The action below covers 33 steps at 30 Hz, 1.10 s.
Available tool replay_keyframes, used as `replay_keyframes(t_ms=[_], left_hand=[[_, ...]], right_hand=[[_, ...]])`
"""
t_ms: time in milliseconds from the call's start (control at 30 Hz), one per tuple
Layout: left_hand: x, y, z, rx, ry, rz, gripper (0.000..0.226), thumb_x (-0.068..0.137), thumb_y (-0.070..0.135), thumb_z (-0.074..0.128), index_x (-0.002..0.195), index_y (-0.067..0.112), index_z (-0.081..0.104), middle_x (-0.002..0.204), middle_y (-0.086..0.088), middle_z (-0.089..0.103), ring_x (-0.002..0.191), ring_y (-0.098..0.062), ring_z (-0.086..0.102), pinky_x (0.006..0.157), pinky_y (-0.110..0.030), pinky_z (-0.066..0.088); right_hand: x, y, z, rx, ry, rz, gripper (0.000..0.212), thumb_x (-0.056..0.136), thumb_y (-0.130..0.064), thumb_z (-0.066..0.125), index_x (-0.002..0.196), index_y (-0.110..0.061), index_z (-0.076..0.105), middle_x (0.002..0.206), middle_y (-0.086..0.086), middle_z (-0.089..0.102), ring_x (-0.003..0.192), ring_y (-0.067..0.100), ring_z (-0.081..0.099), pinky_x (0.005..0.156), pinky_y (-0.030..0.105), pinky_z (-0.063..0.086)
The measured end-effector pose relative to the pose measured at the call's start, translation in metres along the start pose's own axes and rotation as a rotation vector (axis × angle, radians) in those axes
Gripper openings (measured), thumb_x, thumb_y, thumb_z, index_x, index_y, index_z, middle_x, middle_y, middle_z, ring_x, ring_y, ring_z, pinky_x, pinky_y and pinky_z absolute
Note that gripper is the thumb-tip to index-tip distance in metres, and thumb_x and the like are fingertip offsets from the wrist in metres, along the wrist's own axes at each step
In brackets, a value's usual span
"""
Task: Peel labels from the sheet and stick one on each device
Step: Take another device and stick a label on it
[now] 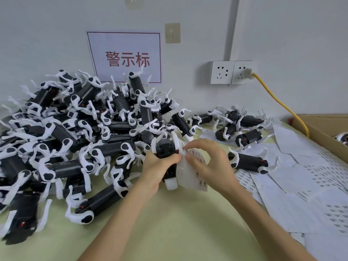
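Note:
My left hand [157,167] grips a black-and-white device [165,147] at the middle of the table, held end-on toward me. A white label sheet [195,172] with small printed labels curls between both hands. My right hand [206,161] pinches at the sheet's upper edge, fingertips close to my left thumb. Whether a label is lifted is hidden by the fingers. A big heap of like devices [75,132] fills the left half of the table. A few more devices [246,161] lie to the right.
Loose label sheets and backing papers [310,185] cover the right side of the table. A cardboard box [323,127] stands at the far right. A yellow cable [278,102] runs from a wall socket [243,72] toward the box. A red-lettered sign [126,57] hangs on the wall.

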State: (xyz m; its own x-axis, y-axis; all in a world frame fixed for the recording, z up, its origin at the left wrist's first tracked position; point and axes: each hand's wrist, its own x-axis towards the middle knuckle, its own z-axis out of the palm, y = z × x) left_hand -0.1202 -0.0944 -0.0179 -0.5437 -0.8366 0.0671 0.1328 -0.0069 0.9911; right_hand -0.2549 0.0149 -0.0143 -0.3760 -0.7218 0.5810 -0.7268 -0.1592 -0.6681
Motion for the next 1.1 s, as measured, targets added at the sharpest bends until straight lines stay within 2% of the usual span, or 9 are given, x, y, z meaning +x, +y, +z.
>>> replay_keyframes(t_ms=[100,167,267,400,500,600,767,867,1100], left_hand=[[-0.002,-0.002,0.004,0.036,-0.02,0.071,0.014,0.069,0.007,0.081,0.078,0.017,0.076,0.079,-0.005,0.075,0.077,-0.015,0.071,0.066,-0.027,0.058],[-0.001,-0.004,0.005,0.073,-0.01,0.121,0.022,0.075,-0.001,0.08,0.075,0.021,0.078,0.078,-0.004,0.076,0.076,-0.013,0.071,0.066,-0.023,0.057],[-0.002,-0.004,0.007,0.095,-0.002,0.175,0.012,0.067,0.011,0.08,0.078,0.013,0.078,0.079,-0.01,0.076,0.074,-0.011,0.07,0.066,-0.023,0.058],[-0.004,-0.007,0.009,0.141,-0.012,0.232,0.026,0.065,0.017,0.078,0.087,0.003,0.075,0.082,-0.015,0.075,0.072,-0.011,0.067,0.066,-0.024,0.056],[-0.004,-0.007,0.009,0.168,-0.04,0.247,0.011,0.067,0.015,0.078,0.075,0.013,0.07,0.067,-0.003,0.067,0.065,-0.011,0.06,0.06,-0.02,0.051],[-0.003,-0.007,0.007,0.241,-0.072,0.28,0.014,0.067,0.013,0.076,0.066,0.019,0.064,0.061,0.005,0.057,0.06,-0.009,0.052,0.057,-0.016,0.045],[-0.005,-0.006,0.008,0.264,-0.104,0.292,0.012,0.065,0.011,0.072,0.072,0.02,0.067,0.064,0.003,0.059,0.063,-0.011,0.051,0.059,-0.019,0.046],[-0.004,-0.007,0.008,0.275,-0.097,0.295,0.019,0.064,0.012,0.073,0.07,0.029,0.067,0.061,0.011,0.058,0.06,-0.007,0.051,0.057,-0.016,0.045],[-0.004,-0.007,0.009,0.3,-0.09,0.306,0.016,0.064,0.014,0.074,0.073,0.022,0.064,0.059,0.01,0.051,0.057,-0.009,0.045,0.054,-0.014,0.041]], right_hand=[[0.001,0.001,0.003,0.022,0.026,0.023,0.009,0.089,-0.023,0.078,0.097,-0.026,0.077,0.1,-0.016,0.071,0.096,0.006,0.064,0.078,0.018,0.045],[0.002,0.002,0.004,0.043,0.025,0.07,0.006,0.089,-0.023,0.079,0.094,-0.025,0.077,0.093,-0.018,0.073,0.089,0.003,0.066,0.072,0.017,0.048],[0.002,0.005,0.003,0.063,0.007,0.132,0.002,0.088,-0.023,0.079,0.089,-0.024,0.078,0.086,-0.019,0.074,0.085,0.002,0.068,0.068,0.013,0.049],[0.002,0.008,0.001,0.049,-0.015,0.15,0.007,0.088,-0.019,0.078,0.084,-0.024,0.079,0.082,-0.02,0.073,0.084,0.0,0.069,0.066,0.012,0.05],[0.001,0.009,0.001,0.016,-0.011,0.144,0.012,0.087,-0.016,0.076,0.078,-0.024,0.078,0.078,-0.02,0.072,0.081,-0.001,0.069,0.064,0.01,0.047],[0.001,0.009,0.001,-0.019,0.001,0.13,0.018,0.086,-0.013,0.074,0.074,-0.026,0.076,0.074,-0.019,0.071,0.077,0.001,0.068,0.066,0.013,0.05],[0.001,0.01,-0.001,-0.031,0.022,0.138,0.017,0.086,-0.013,0.071,0.075,-0.025,0.076,0.075,-0.019,0.072,0.077,0.003,0.068,0.069,0.019,0.052],[0.002,0.012,0.0,-0.042,0.024,0.14,0.016,0.088,-0.014,0.069,0.077,-0.023,0.076,0.077,-0.017,0.072,0.077,0.003,0.067,0.069,0.021,0.053],[0.003,0.015,0.0,-0.076,0.023,0.146,0.018,0.095,-0.014,0.066,0.083,-0.023,0.075,0.08,-0.016,0.072,0.08,0.002,0.064,0.068,0.01,0.045]])
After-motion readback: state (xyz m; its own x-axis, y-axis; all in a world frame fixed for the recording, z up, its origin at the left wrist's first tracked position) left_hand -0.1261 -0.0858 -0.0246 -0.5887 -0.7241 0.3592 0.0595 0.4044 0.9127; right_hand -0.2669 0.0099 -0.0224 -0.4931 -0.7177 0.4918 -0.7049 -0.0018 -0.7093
